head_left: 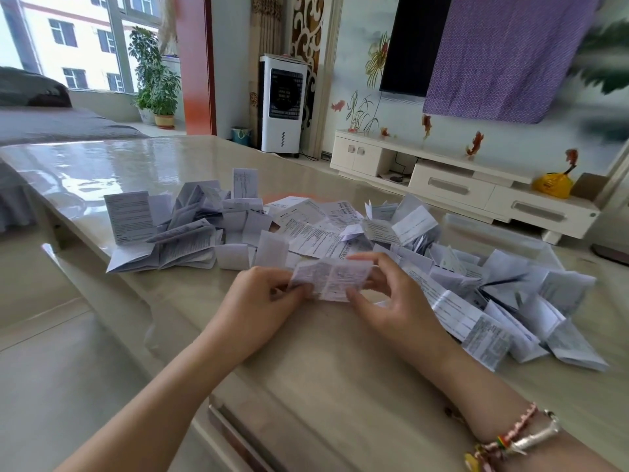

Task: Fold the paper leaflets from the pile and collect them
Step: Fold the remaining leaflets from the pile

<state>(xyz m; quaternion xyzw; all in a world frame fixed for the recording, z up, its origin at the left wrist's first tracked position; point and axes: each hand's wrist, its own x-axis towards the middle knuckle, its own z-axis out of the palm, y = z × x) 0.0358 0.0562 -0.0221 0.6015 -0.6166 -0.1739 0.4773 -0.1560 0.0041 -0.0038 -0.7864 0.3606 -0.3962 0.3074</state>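
Stretching left to right between both hands, a printed leaflet (332,279) is held just above the table (323,362), its print too blurred to read. The left hand (260,303) pinches its left end; the right hand (396,298) pinches its right end, thumb underneath. Heaps of leaflets (340,229) lie behind and right; bare tabletop sits nearer the person.
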